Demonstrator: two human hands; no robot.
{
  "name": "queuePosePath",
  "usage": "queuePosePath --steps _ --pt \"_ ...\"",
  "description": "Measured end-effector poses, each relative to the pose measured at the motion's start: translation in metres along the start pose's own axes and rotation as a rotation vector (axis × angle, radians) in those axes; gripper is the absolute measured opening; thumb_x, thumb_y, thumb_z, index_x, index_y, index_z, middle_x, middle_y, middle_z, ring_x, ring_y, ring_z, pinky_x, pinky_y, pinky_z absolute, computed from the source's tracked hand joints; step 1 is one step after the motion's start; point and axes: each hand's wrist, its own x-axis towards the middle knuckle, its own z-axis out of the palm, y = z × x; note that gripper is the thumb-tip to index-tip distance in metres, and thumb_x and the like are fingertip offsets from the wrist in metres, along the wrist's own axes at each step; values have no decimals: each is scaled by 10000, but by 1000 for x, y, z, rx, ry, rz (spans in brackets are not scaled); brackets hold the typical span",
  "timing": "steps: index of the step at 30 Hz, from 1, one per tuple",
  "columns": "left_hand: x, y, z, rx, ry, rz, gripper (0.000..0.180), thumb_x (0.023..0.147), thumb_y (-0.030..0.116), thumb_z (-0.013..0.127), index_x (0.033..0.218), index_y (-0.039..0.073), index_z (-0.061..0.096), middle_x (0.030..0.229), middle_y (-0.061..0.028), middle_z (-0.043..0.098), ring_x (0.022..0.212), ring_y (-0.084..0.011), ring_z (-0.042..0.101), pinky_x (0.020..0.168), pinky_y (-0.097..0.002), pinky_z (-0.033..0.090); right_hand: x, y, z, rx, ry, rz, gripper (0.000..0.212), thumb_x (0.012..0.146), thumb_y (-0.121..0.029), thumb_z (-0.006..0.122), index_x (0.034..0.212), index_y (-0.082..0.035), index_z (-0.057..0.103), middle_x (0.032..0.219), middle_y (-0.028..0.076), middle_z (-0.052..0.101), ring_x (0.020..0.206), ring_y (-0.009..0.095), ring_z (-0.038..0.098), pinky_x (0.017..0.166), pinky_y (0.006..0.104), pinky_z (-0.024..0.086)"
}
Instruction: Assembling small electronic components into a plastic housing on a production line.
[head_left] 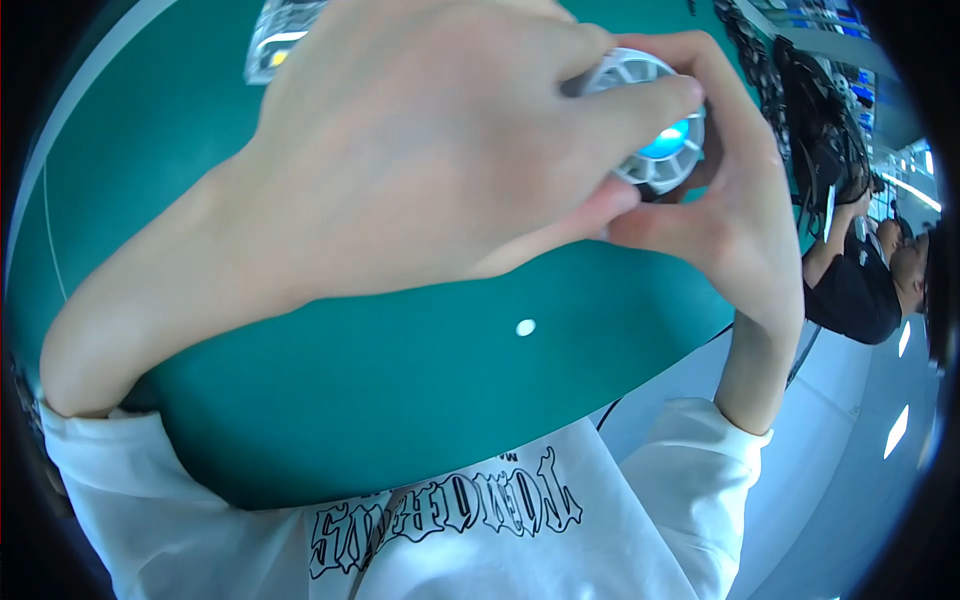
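A round silver-grey piece with radial spokes and a shiny blue centre (664, 142) is held up between both hands above the green table; it looks like a small fan head. My left hand (430, 140) reaches across from the left, closed on the piece, one finger lying over its face. From the right, my right hand (735, 190) curls round its far and near sides, thumb and fingers bent against it. Much of the piece's rim and underside is hidden by the fingers. A small white round spot (526, 327) shows on the tabletop below the hands.
The green tabletop (400, 390) has a curved near edge close to my body. A clear plastic item with a yellow spot (278, 45) lies at the far left, partly behind my left hand. Black cables and a dark bag-like bundle (815, 120) are at right, near another person (860, 270).
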Motion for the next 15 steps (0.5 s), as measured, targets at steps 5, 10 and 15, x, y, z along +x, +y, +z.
queuePosePath --steps 5,10,15 --pt "-22 14 4 3 91 62 628 685 209 807 1279 33 702 1119 -164 731 942 -316 711 788 -391 568 -8 -1 9 -6 -2 64 841 632 4 814 1425 -76 542 1135 56 673 955 137 677 718 236 554" --pt "-27 20 20 -16 121 72 626 695 234 808 1274 21 701 1110 -165 734 938 -316 709 794 -394 564 -4 -10 25 60 -45 97 781 659 -20 813 1396 -77 561 1125 48 674 919 126 680 712 235 548" --pt "-41 17 15 -91 -27 -84 610 735 280 793 1277 16 697 1164 -175 725 994 -312 708 849 -414 554 -12 0 -12 -45 7 187 518 794 -135 798 1289 -93 648 1052 36 695 815 102 669 668 246 517"
